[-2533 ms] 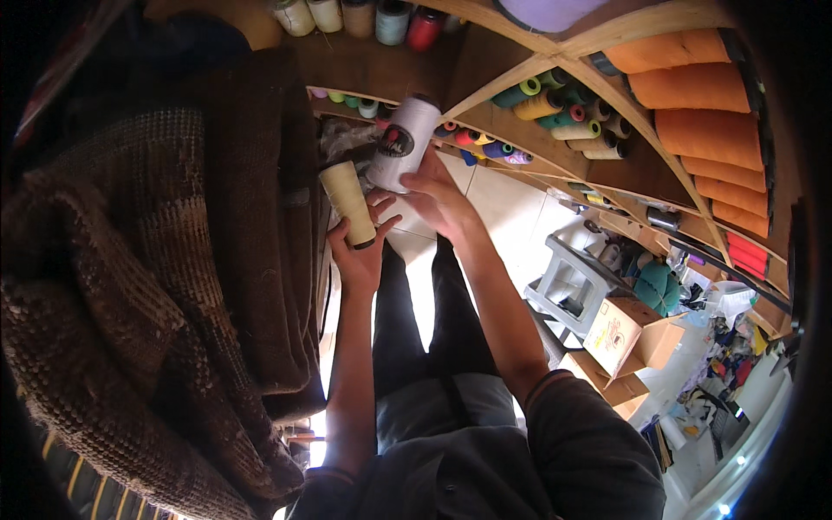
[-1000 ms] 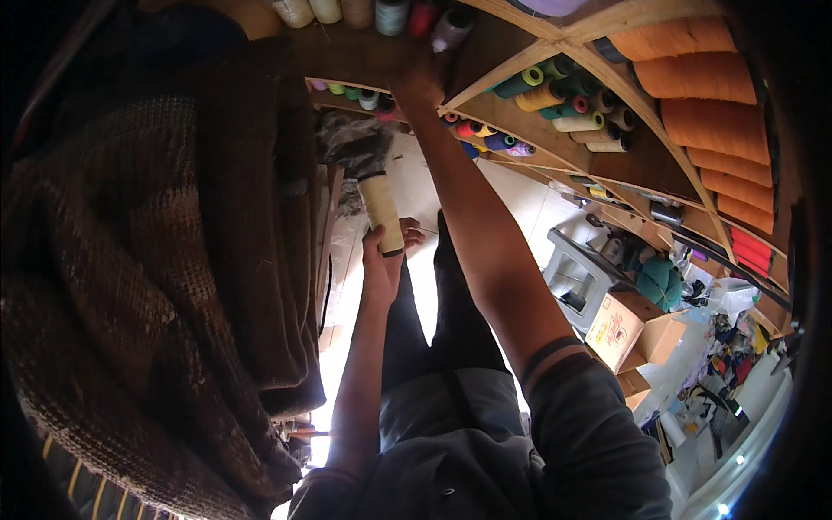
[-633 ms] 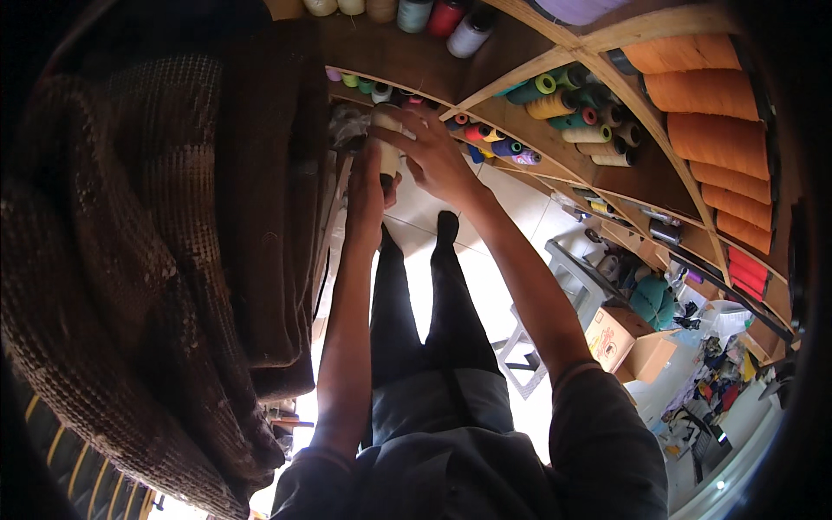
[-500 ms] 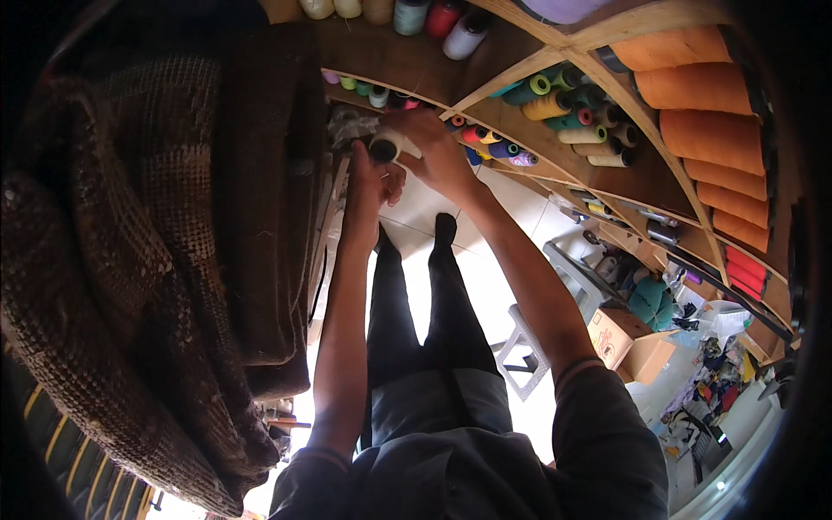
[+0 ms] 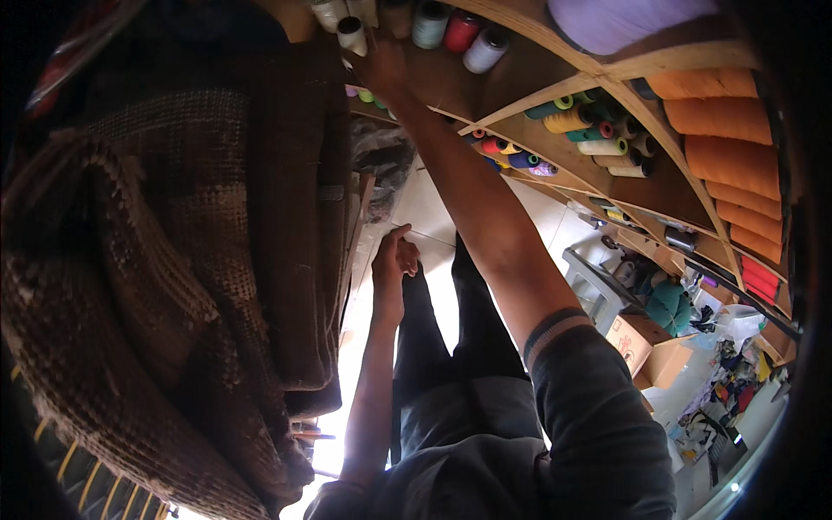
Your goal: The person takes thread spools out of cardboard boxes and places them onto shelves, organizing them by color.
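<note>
A cream spool (image 5: 351, 37) with a dark end stands at the left part of the upper shelf (image 5: 451, 82), right beside the person's right hand (image 5: 381, 65). The right fingers are in shadow and partly hidden, so whether they grip the spool or merely rest next to it cannot be told. The left hand (image 5: 397, 263) is well below the cream spool, holding nothing, its fingers loosely bent.

Just behind the cream spool are two whitish spools (image 5: 329, 13). To its right, past the right hand, come a pale blue spool (image 5: 430, 26), a red spool (image 5: 463, 31) and a white spool (image 5: 485, 50). The right forearm (image 5: 485, 208) slants down and right from beside the cream spool, covering part of the shelving. Brown knitted cloth (image 5: 173, 260) fills the area below and left of the spool; a crumpled plastic bag (image 5: 381, 165) is below it.

Well to the right of the cream spool, an open compartment (image 5: 663, 191) holds yellow, green and cream spools lying on their sides. Farther right, another is packed with orange rolls (image 5: 732, 165). Far below and right, a cardboard box (image 5: 633, 342) has its flaps spread beside a grey stool (image 5: 598, 290).
</note>
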A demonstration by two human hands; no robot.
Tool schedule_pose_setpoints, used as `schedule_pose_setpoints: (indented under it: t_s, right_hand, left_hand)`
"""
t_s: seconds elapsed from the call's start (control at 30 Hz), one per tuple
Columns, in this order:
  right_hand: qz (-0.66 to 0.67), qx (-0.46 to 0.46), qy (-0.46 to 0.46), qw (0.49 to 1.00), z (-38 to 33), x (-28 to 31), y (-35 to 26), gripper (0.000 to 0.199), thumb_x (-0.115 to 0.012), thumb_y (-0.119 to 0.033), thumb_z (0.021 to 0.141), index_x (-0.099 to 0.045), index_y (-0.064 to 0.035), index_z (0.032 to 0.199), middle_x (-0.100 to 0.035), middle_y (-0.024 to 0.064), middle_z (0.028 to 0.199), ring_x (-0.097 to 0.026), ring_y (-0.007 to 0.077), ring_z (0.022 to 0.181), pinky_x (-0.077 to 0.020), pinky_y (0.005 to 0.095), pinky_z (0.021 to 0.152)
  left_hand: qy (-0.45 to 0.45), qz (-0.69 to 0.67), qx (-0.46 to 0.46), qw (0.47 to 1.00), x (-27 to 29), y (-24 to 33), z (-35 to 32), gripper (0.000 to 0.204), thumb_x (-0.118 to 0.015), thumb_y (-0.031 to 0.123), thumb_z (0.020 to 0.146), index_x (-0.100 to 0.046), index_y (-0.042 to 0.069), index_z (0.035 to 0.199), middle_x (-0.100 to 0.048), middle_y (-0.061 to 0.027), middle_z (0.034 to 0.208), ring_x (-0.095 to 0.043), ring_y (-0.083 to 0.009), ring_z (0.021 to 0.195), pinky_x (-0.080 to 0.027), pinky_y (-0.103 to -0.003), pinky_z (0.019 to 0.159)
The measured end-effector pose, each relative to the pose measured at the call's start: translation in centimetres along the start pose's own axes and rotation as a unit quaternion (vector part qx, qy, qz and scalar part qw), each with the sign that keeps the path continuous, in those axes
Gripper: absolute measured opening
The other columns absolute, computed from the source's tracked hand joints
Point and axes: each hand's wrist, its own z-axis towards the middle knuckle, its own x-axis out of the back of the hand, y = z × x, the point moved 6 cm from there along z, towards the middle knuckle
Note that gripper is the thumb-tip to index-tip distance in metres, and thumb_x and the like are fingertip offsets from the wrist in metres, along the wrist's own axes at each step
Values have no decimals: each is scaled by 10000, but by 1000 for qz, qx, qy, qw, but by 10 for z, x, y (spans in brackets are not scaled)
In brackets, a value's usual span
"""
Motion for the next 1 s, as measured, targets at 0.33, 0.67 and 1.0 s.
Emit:
schedule_pose_setpoints:
  t_s: [0.33,0.67,1.0]
  right_hand:
    - [24,-136,-46,989,31,-64,-5,448,-726,-253,727,-577,-15,1076,-609,189,1019,-587,343,964,-481,442,816]
    - [61,-97,-53,992,-118,64,-4,265,-657,-138,731,-620,4,953,-606,230,995,-621,356,780,-492,432,710]
    - [177,-371,107,905,-344,332,26,320,-624,-147,822,-577,-47,1122,-613,113,1073,-634,202,795,-509,302,697]
  left_hand:
    - [-4,-8,0,1000,15,5,-11,395,-386,364,971,-561,52,1138,-566,-30,769,-499,-72,645,-390,-220,616]
    - [-39,27,26,999,8,2,-33,309,-465,297,948,-581,80,1134,-583,-16,822,-533,-70,686,-425,-214,647]
    - [-168,131,-40,976,-82,10,-84,150,-520,195,906,-558,64,968,-548,-21,814,-530,-128,732,-422,-275,672]
